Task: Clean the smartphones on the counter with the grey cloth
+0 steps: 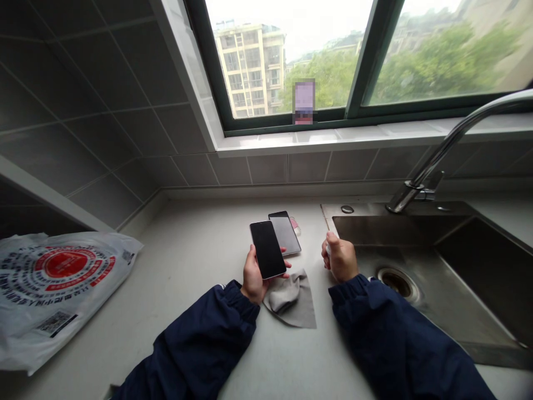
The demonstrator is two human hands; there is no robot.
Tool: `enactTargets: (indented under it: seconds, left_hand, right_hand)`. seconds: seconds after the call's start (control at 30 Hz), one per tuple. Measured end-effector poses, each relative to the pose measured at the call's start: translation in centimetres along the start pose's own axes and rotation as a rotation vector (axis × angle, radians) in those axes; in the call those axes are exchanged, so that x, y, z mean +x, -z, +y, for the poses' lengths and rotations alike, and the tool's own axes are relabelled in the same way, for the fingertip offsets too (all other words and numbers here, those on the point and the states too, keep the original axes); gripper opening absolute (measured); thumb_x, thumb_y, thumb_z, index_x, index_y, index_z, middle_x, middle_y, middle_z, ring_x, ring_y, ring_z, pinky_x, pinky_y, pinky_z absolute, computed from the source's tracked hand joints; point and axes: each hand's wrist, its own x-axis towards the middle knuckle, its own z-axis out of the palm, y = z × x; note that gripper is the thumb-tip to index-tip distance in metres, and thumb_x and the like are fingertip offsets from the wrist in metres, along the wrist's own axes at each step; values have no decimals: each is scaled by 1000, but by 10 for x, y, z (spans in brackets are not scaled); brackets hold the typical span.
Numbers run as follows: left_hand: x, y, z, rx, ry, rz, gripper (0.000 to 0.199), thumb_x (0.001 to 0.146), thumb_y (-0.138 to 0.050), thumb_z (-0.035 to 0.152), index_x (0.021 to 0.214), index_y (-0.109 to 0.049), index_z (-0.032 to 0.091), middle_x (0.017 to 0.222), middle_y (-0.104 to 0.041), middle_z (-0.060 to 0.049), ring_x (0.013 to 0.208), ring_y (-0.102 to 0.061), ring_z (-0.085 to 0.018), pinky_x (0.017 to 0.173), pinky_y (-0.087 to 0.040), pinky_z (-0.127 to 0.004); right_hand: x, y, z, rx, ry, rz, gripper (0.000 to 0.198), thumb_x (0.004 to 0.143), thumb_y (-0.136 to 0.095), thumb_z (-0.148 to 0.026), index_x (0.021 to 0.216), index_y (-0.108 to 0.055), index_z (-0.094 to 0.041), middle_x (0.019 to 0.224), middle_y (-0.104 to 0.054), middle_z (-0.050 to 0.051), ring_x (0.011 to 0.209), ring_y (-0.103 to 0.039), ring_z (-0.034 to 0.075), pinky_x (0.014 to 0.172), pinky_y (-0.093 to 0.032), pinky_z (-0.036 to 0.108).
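My left hand (255,276) is wrapped round a smartphone (267,249), its dark screen facing up toward me. Behind it on the counter lies a second phone (286,232), partly covered by the first, its screen pale with reflected light. A small pink and clear item (295,224) pokes out past that phone's far edge. Below the held phone, a crumpled grey cloth (296,300) rests close to my left wrist. My right hand (340,257) is closed in a fist near the sink's left edge. Something whitish shows at its thumb, too small to name.
A steel sink (462,289) with a chrome faucet (433,147) occupies the right side. On the left, a white printed plastic bag (62,289) lies on the white counter (200,244). A tiled wall and a window (287,61) stand behind.
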Motion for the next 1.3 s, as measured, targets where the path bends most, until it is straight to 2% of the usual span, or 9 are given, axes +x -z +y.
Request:
enactTargets:
  seconds: [0.53,0.7,0.83,0.97,1.07,1.1,1.17,1.23,1.3]
  left_hand:
    - [-1,-1,1,22,13,0,71,97,-29,61,117,-66,5,116,-68,-22,75,-70,-28,55,-59,-40]
    - [-1,-2,2,26,32,7,72,97,-27,61,116,-66,3,117,-68,-23,74,-70,-27,55,-59,-40]
    - [-1,-2,3,21,33,9,71,97,-27,60,118,-65,4,117,-68,-22,74,-70,-27,55,-59,-40]
    - [-1,-2,2,27,22,1,71,97,-29,61,118,-66,5,117,-69,-22,75,-70,-28,55,-59,-40]
    - [0,-1,1,26,16,-13,72,96,-29,63,117,-67,5,115,-70,-22,75,-70,-28,55,-58,-40]
    - [0,0,1,28,17,-14,73,96,-29,63,116,-68,5,113,-70,-22,75,-70,-28,55,-58,-39]
    - [-1,1,1,31,25,-14,75,96,-29,65,115,-69,4,111,-71,-22,76,-71,-29,55,-58,-39]
    - [-1,2,1,29,34,-19,78,96,-28,66,114,-69,2,104,-73,-23,77,-71,-29,57,-58,-39]
    - [-1,3,1,26,43,-28,80,95,-28,67,114,-69,1,96,-74,-23,77,-71,-30,59,-58,-39]
  right_hand:
    - [11,-2,13,-19,139,64,41,90,-57,-62,84,-53,-23,82,-69,4,71,-62,18,71,-47,29]
    - [10,-3,17,-74,163,22,42,85,-65,-62,94,-61,-20,85,-68,4,75,-62,19,73,-49,32]
    - [8,-3,13,-79,177,32,59,81,-70,-60,122,-56,-20,106,-68,9,92,-65,24,81,-52,37]
    - [-2,3,-7,-176,467,300,80,77,-79,-48,142,-41,-22,128,-59,13,116,-59,29,96,-48,47]
    - [-16,8,-25,-233,740,459,54,80,-78,-32,127,-52,-23,113,-61,9,104,-61,26,84,-51,41]
    - [-21,8,-29,-238,820,409,40,81,-77,-26,116,-56,-24,102,-62,6,93,-62,24,77,-51,36]
    - [-29,7,-34,-295,906,52,15,87,-68,-18,100,-61,-23,81,-61,1,71,-59,16,65,-48,29]
    - [-35,3,-34,-422,881,-283,3,92,-62,-20,94,-62,-22,73,-58,-1,60,-55,13,58,-45,26]
    - [-38,0,-32,-534,775,-454,10,94,-59,-28,99,-63,-20,73,-61,0,58,-57,13,58,-45,27]
